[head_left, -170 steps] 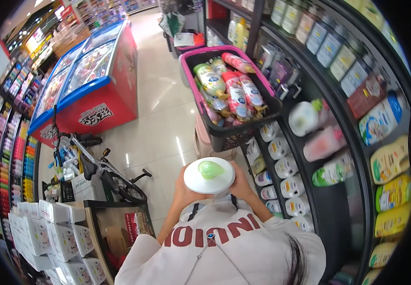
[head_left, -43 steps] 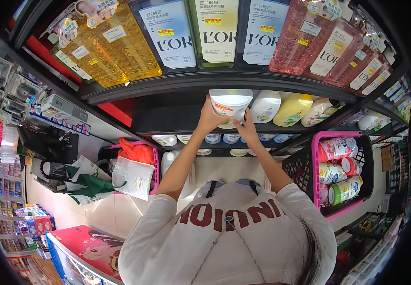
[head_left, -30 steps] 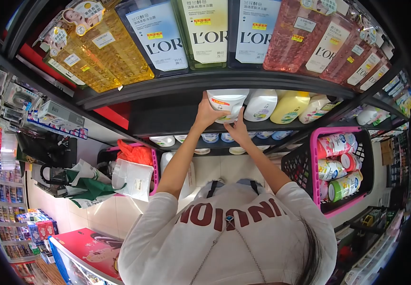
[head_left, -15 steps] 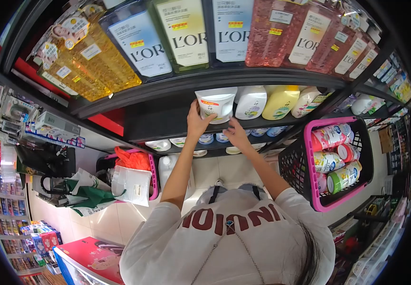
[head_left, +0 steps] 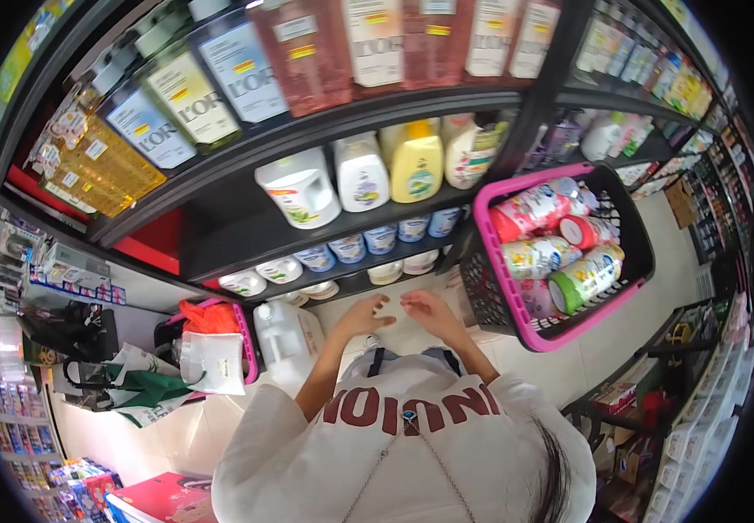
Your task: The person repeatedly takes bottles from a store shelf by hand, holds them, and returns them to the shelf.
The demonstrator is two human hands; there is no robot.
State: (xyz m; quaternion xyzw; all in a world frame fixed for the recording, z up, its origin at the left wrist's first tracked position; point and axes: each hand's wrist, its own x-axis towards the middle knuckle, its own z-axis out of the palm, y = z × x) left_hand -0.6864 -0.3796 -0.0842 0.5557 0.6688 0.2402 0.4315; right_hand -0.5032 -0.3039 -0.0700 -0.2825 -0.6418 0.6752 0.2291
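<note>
My left hand (head_left: 363,317) is in front of my body, below the lower shelf edge, its fingers loosely curled and apart with nothing in them. Close beside it is my right hand (head_left: 433,314), also empty, fingers spread; the two do not touch. Above them on the black shelf (head_left: 229,242) stands a white handled bottle (head_left: 300,193) with a red-marked label. To its right are a white bottle (head_left: 360,171), a yellow bottle (head_left: 418,163) and a cream flowered bottle (head_left: 473,155). A black basket with a pink rim (head_left: 487,228) is to the right, holding several bottles (head_left: 586,277).
L'OR-labelled pump bottles (head_left: 246,77) line the upper shelf. Blue-and-white containers (head_left: 348,248) stand on a lower shelf. At the left, a large white jug (head_left: 279,336) stands beside a second pink-rimmed basket (head_left: 249,344) with a red bag (head_left: 209,318). A red box (head_left: 163,499) is behind left.
My left hand has let go of the white handled bottle, which stays on the shelf. Both hands have drawn back down toward my body. The view has turned to the right.
</note>
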